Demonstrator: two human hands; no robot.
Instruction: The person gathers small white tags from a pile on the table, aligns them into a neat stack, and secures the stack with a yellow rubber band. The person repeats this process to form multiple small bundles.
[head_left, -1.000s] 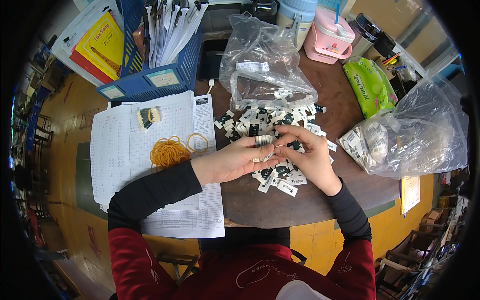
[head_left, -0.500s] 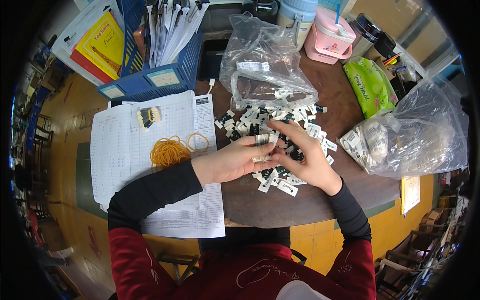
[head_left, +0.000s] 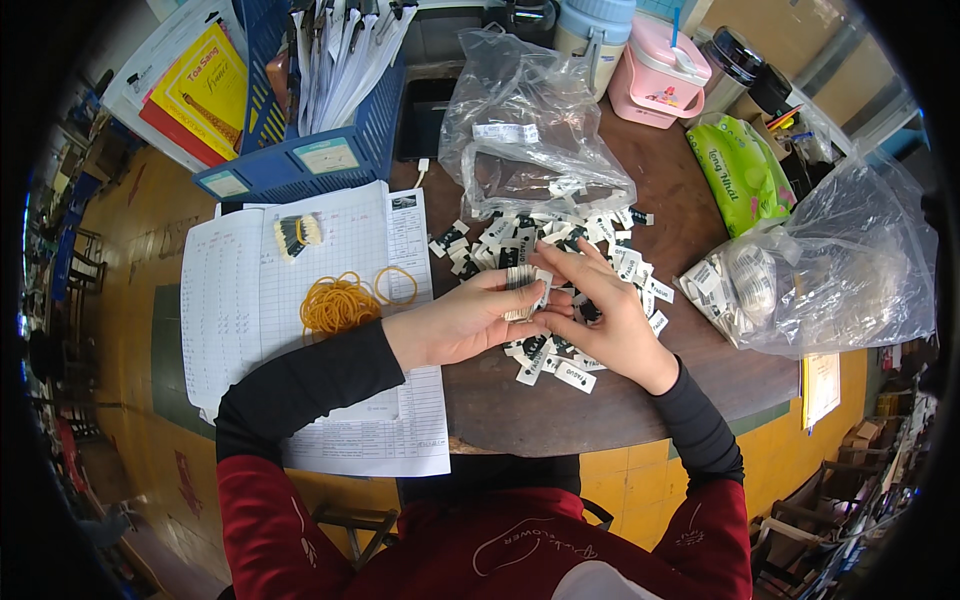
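My left hand is closed around a stack of small fabric labels, its thumb laid across the front. My right hand meets the stack from the right, with the index fingertip at its top edge and the thumb at its lower edge. A white label faces out at that right end. Beneath both hands spreads a loose pile of black and white labels, partly hidden by them. To the left, a banded bundle of labels and a heap of yellow rubber bands lie on an open notebook.
Behind the pile lies a clear plastic bag. Another bag, with bundled labels inside, rests at the right edge. A blue file rack, a pink container and a green tissue pack border the wooden table.
The right hand's fingers have shifted slightly at the end of the stack, and a white label there now shows more fully. The left hand has kept its hold.
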